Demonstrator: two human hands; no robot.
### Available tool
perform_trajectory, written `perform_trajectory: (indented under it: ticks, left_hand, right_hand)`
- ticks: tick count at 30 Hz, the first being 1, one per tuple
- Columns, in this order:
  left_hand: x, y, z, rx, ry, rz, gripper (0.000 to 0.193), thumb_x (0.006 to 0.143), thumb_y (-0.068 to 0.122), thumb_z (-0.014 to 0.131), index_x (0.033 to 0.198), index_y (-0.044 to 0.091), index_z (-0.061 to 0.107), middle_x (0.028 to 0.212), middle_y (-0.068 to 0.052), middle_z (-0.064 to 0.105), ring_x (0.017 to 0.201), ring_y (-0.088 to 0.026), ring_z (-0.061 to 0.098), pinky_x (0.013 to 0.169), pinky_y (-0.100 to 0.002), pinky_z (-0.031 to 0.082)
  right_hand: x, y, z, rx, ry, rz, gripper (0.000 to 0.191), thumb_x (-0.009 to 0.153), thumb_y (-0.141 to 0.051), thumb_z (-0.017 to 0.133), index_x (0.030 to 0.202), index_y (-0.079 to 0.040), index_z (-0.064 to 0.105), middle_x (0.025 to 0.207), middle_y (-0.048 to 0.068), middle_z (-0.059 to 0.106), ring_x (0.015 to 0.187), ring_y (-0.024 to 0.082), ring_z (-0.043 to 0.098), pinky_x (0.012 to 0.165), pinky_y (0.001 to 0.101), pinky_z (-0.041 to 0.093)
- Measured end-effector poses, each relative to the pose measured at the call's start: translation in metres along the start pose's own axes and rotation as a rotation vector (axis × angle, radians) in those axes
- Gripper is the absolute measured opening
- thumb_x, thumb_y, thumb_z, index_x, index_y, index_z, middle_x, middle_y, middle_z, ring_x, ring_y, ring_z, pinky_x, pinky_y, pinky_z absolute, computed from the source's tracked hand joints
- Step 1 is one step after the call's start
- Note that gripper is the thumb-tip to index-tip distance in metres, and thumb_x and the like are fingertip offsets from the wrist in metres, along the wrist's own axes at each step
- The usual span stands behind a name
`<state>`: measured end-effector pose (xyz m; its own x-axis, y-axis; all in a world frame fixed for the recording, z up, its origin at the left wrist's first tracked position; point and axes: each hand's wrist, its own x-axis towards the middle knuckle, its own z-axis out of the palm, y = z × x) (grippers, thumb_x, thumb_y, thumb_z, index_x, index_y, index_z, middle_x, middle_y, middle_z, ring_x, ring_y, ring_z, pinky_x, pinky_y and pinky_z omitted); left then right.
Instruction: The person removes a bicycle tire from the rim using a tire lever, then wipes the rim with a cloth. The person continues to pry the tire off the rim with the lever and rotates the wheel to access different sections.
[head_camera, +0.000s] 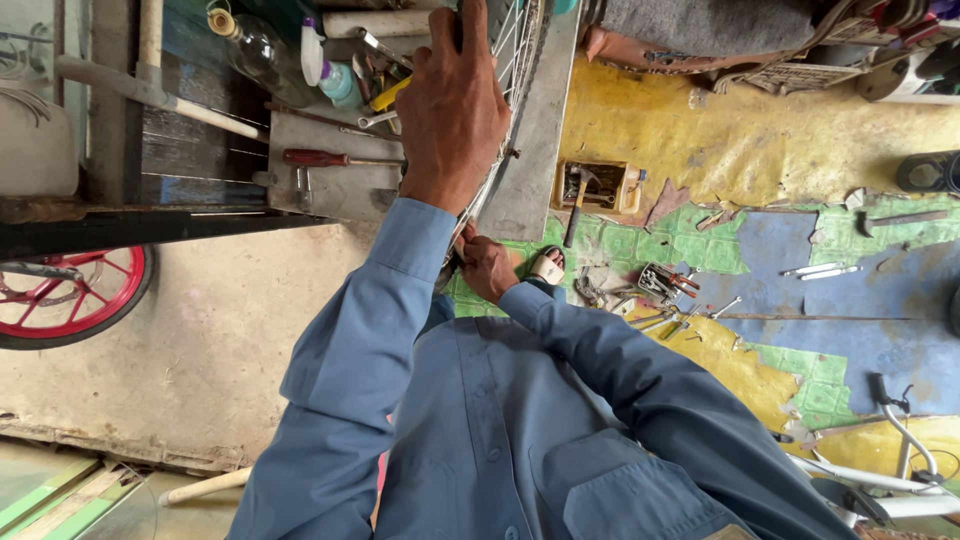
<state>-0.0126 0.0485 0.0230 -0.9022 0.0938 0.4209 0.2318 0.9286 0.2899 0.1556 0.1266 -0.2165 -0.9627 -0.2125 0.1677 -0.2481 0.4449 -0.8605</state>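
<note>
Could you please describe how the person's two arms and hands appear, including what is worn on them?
Both arms are covered by long sleeves of a blue-grey buttoned work shirt with a chest pocket. The left sleeve ends in a plain cuff at the wrist; the right sleeve is creased along the forearm. The left hand and the right hand are bare, without gloves. No watch, ring or bracelet is visible.

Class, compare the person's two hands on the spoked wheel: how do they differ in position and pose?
The left hand is raised high, gripping the top of the silver spoked wheel rim; the right hand sits low, near the body. The left shows its back, fingers wrapped over; the right is bunched at the wheel's lower part. Both wear blue sleeves.
</note>
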Motion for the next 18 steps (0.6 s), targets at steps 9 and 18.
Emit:
perform_trajectory:
  ticks: [9, 18]
  left_hand:
    - [0.000, -0.003, 0.003, 0.013, -0.001, 0.014, 0.064, 0.096, 0.014, 0.073, 0.150, 0.007, 0.038, 0.123, -0.018, 0.055, 0.089, -0.034, 0.071, 0.057, -0.039, 0.063]
    - [-0.001, -0.015, 0.003, 0.015, 0.006, -0.005, 0.063, 0.098, 0.014, 0.074, 0.150, 0.009, 0.039, 0.125, -0.016, 0.056, 0.092, -0.033, 0.071, 0.060, -0.039, 0.064]
  right_hand:
    - [-0.002, -0.027, -0.016, 0.031, -0.211, -0.038, 0.014, 0.094, -0.002, 0.065, 0.105, 0.003, 0.071, 0.068, 0.020, 0.057, 0.052, 0.033, 0.056, 0.051, 0.0448, 0.047]
    - [-0.002, -0.063, -0.033, 0.147, -0.210, 0.059, 0.009, 0.077, 0.002, 0.066, 0.075, 0.004, 0.058, 0.072, 0.018, 0.056, 0.060, 0.029, 0.057, 0.057, 0.0437, 0.047]
